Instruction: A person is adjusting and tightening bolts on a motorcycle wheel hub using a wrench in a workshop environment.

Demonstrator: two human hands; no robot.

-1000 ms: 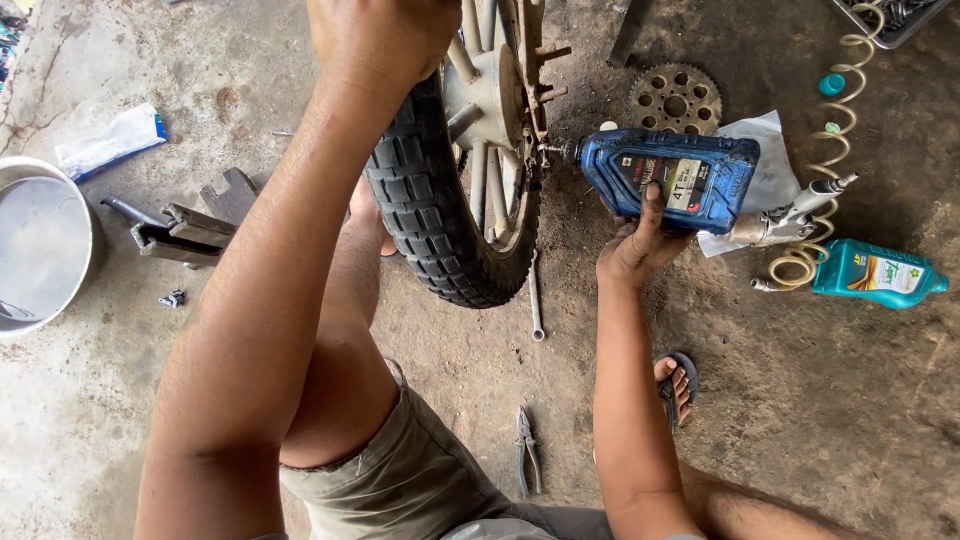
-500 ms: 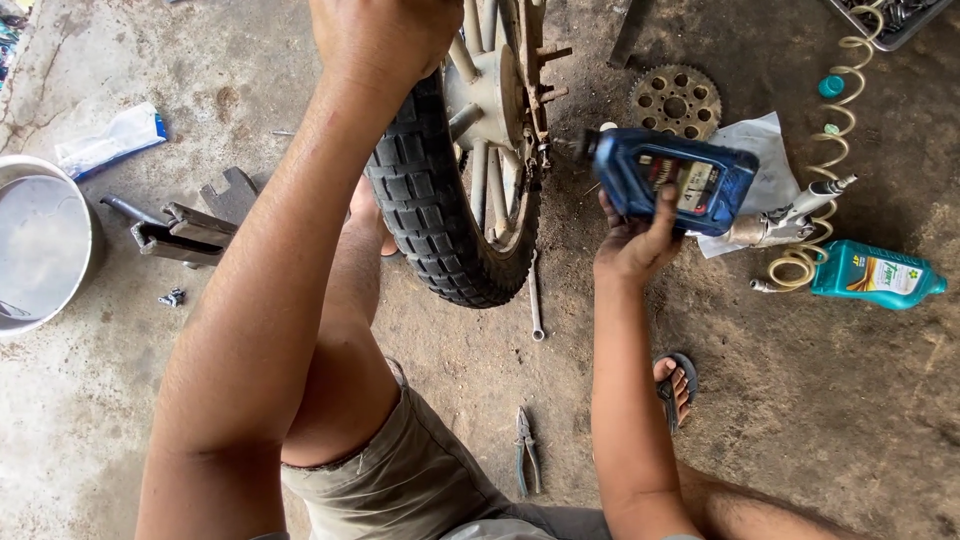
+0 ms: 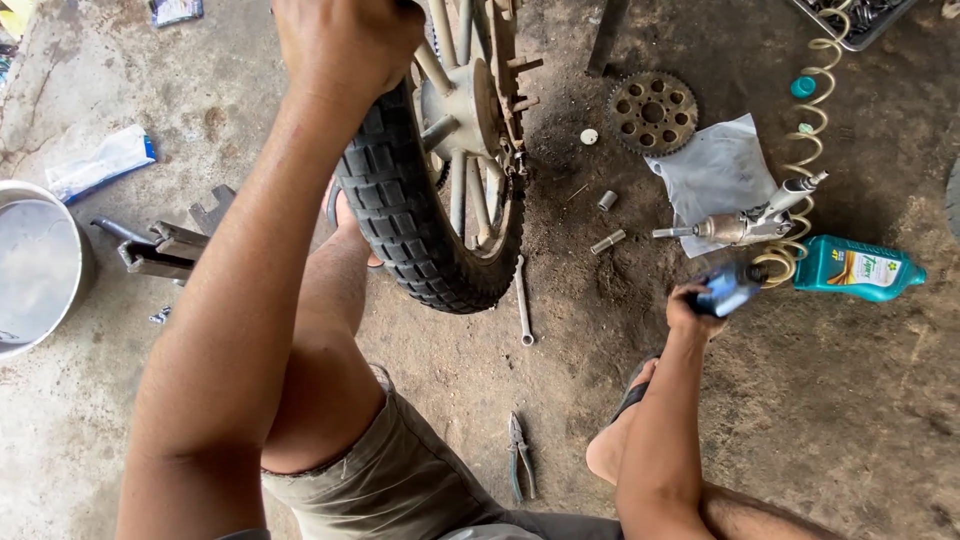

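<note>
A: Start with the biggest thing. What's in hand?

B: The knobby-tyred wheel (image 3: 440,190), standing upright at top centre of the frame. The left hand (image 3: 345,45) is clamped over the top of the tyre, fingers curled shut around the tread. I'd judge the grip should stay firm and square, so the wheel doesn't lean onto the knee behind it.

A: And the other hand?

B: The right hand (image 3: 692,308), right of centre, has its fingers wrapped tight around a dark blue bottle (image 3: 728,288), blurred, held low near the floor beside the coiled air hose (image 3: 812,130). Best to carry it upright and set it well apart from the loose parts; whether it is capped I cannot tell.

A: Packages and labels?

B: A grey metal tub (image 3: 40,265) at the left edge. A pale plastic bag (image 3: 712,170) lies flat at upper right, with an air tool (image 3: 745,225) across it. A teal bottle (image 3: 862,268) lies on its side at right, with a white and green label. A white pouch with a blue edge (image 3: 100,162) sits at upper left.

A: Smaller bits?

B: A sprocket (image 3: 652,112) at the top, a spanner (image 3: 522,300) under the tyre, pliers (image 3: 520,455) at bottom centre, a teal cap (image 3: 803,87).
</note>
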